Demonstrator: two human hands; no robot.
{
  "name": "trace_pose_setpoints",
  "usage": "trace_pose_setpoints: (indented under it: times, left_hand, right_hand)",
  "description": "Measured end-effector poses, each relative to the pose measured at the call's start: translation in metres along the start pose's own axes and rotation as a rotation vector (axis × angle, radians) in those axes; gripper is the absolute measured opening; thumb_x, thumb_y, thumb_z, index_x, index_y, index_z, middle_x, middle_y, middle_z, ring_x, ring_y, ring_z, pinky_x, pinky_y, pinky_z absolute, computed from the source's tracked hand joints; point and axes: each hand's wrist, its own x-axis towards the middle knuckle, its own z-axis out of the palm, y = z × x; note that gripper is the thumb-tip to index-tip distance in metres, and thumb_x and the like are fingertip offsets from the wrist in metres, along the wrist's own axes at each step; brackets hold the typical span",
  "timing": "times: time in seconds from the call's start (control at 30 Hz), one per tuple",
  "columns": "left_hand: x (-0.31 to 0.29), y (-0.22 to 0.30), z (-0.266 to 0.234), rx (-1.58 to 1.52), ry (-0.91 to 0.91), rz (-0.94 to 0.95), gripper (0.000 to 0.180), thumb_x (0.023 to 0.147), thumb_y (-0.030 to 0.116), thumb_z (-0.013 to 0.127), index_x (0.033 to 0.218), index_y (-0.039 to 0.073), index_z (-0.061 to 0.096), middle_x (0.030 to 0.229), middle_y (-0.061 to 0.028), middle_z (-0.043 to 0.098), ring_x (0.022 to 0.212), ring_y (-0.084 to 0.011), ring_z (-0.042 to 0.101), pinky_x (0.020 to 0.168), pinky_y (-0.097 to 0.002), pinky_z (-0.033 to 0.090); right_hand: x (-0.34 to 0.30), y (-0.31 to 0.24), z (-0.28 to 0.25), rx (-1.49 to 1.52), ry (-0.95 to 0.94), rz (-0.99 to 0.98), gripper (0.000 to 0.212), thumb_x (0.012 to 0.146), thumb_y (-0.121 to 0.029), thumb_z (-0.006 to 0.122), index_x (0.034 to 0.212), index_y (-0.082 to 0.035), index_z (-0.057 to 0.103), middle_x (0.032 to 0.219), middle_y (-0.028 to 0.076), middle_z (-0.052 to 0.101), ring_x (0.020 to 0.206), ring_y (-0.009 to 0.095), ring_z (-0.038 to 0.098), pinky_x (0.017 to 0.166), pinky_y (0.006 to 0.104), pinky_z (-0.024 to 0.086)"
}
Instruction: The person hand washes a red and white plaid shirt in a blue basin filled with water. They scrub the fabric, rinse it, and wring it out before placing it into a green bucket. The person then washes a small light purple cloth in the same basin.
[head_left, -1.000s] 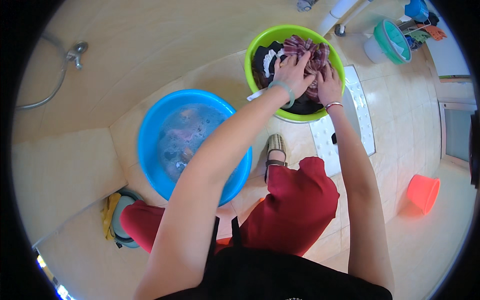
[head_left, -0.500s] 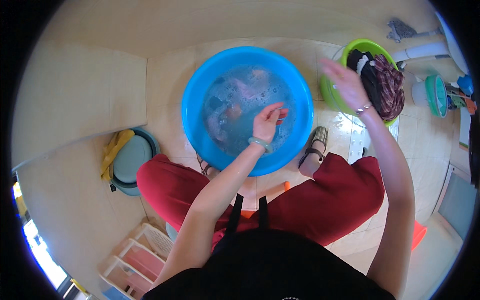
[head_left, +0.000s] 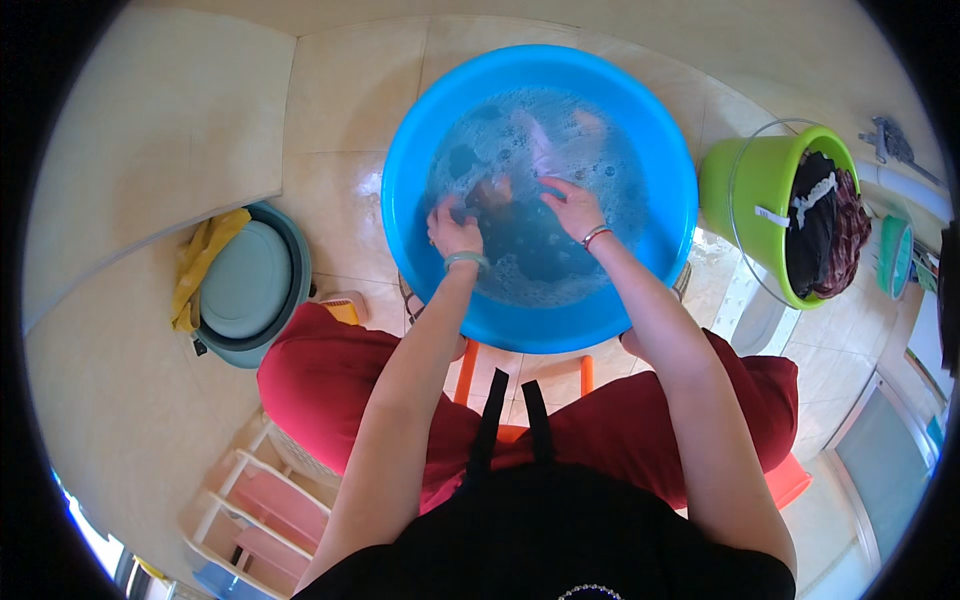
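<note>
1. Left hand [head_left: 457, 232]: fingers bent at the water's surface beside dark cloth [head_left: 489, 195]; whether they grip it cannot be told.
2. Right hand [head_left: 578, 212]: thumb and fingers apart, just over the water [head_left: 535, 240].
3. Pale cloth [head_left: 540, 148]: partly under suds, beyond the right fingertips.
4. Basin [head_left: 540, 332]: blue, round, holding the water and both cloths, in front of the person's knees.
5. Bucket [head_left: 738, 190]: green, right of the basin, containing dark and plaid clothes [head_left: 850, 235].
6. Tub [head_left: 245, 280]: grey-green, at left, a yellow cloth [head_left: 203, 268] over its edge.
</note>
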Motion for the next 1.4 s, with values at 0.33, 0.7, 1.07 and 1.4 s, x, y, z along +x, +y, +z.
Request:
trace_pose_setpoints:
  times: [0.33, 0.7, 1.07, 1.4]
  left_hand:
    - [0.029, 0.002, 0.005, 0.139, -0.347, -0.121, 0.064, 0.079, 0.027, 0.069, 0.137, 0.024, 0.040, 0.135, -0.0186, 0.043, 0.117, -0.0368, 0.048, 0.097, -0.0435, 0.041]
    - [0.010, 0.028, 0.027, 0.151, -0.157, -0.027, 0.061, 0.077, 0.027, 0.072, 0.130, 0.022, 0.042, 0.115, -0.0129, 0.054, 0.106, -0.0353, 0.054, 0.083, -0.0472, 0.046]
    - [-0.008, 0.067, 0.035, -0.389, -0.106, 0.119, 0.016, 0.081, 0.014, 0.071, 0.097, 0.012, 0.069, 0.112, -0.0140, 0.050, 0.099, -0.0216, 0.053, 0.081, -0.0328, 0.046]
    - [-0.107, 0.055, 0.052, -0.542, -0.454, 0.029, 0.028, 0.089, 0.009, 0.059, 0.117, 0.009, 0.062, 0.106, -0.0063, 0.065, 0.087, -0.0146, 0.060, 0.078, -0.0255, 0.046]
  right_hand:
    - [0.061, 0.001, -0.047, -0.452, 0.661, -0.288, 0.031, 0.084, -0.014, 0.059, 0.114, -0.009, 0.058, 0.121, 0.018, 0.056, 0.103, 0.034, 0.059, 0.087, 0.0410, 0.048]
    - [0.024, 0.030, -0.053, 0.345, 0.273, 0.333, 0.030, 0.084, -0.034, 0.066, 0.096, -0.006, 0.067, 0.065, 0.001, 0.060, 0.055, 0.010, 0.054, 0.051, 0.0240, 0.046]
    - [-0.037, -0.005, -0.056, 0.747, 0.303, 0.199, 0.023, 0.081, -0.020, 0.071, 0.096, -0.005, 0.065, 0.085, 0.002, 0.061, 0.068, 0.007, 0.055, 0.052, 0.0222, 0.047]
    - [-0.065, 0.027, -0.007, 0.921, 0.287, 0.371, 0.024, 0.081, -0.009, 0.068, 0.094, -0.003, 0.048, 0.090, 0.007, 0.060, 0.069, 0.014, 0.062, 0.053, 0.0275, 0.053]
